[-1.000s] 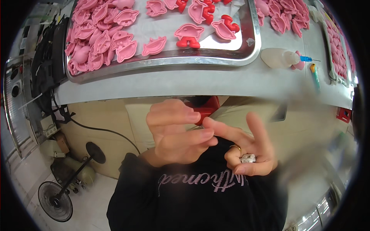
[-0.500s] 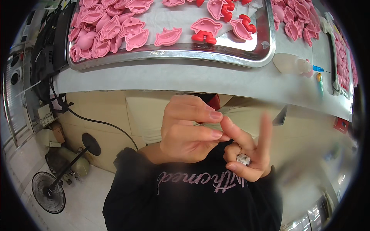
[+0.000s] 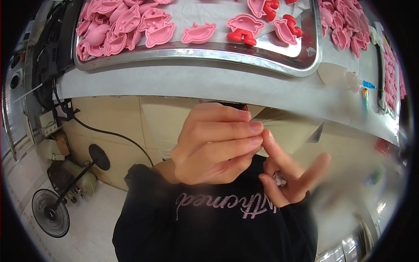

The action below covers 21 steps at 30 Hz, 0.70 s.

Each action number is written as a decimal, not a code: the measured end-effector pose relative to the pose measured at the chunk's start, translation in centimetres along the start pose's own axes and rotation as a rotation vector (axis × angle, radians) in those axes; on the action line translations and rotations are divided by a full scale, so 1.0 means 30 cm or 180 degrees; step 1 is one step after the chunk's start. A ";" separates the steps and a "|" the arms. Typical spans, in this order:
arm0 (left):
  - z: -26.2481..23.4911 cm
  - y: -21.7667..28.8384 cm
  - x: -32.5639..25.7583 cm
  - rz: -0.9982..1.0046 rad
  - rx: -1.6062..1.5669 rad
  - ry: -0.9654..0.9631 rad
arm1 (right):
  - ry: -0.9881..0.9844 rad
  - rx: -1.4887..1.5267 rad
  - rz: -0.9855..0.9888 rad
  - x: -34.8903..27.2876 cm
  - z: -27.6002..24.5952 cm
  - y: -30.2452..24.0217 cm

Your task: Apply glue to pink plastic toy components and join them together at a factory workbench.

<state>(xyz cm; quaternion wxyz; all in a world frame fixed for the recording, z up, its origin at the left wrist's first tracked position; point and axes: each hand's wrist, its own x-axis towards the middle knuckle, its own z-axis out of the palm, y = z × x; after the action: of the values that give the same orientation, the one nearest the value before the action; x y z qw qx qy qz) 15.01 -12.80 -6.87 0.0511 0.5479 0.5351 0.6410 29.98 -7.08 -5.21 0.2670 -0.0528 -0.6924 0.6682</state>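
My left hand (image 3: 218, 146) is in front of my body, below the table edge, its fingers pressed together toward the thumb. Whatever those fingertips hold, if anything, is hidden. My right hand (image 3: 290, 177) is beside it, and its forefinger tip touches the left fingertips. A small crumpled white wad (image 3: 279, 179), perhaps tissue, is tucked in the curled fingers of the right hand. Another right finger sticks out to the right, blurred. Beyond the hands, a metal tray (image 3: 192, 53) bears several pink fish-shaped pieces (image 3: 199, 32), some joined to red leg-like parts (image 3: 242, 36).
On the white-covered table (image 3: 174, 78), right of the tray, are a translucent bottle (image 3: 334, 75) with a blue needle tip (image 3: 369, 84) and more pink pieces (image 3: 342, 26). A black cable (image 3: 109, 132) hangs at left; a fan (image 3: 50, 213) stands on the floor.
My left fingers have drawn closer together, and the right hand's raised finger has swung down to the right. The table and tray have shifted slightly in the view.
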 end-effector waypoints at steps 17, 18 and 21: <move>-0.044 -0.011 0.028 0.0207 0.0796 -0.0709 | 0.0146 -0.0494 0.0150 -0.028 -0.055 -0.017; -0.050 -0.011 0.034 0.0273 0.0918 -0.0792 | 0.0138 -0.0490 0.0152 -0.026 -0.052 -0.020; -0.047 -0.004 0.039 0.0412 0.1122 -0.0804 | 0.0030 -0.0887 0.0228 -0.023 -0.040 -0.029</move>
<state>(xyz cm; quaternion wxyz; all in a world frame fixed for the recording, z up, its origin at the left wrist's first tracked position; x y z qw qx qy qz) 13.43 -12.89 -5.96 -0.0200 0.6575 0.5919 0.4658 31.34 -6.37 -4.63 0.2363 -0.1171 -0.7749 0.5745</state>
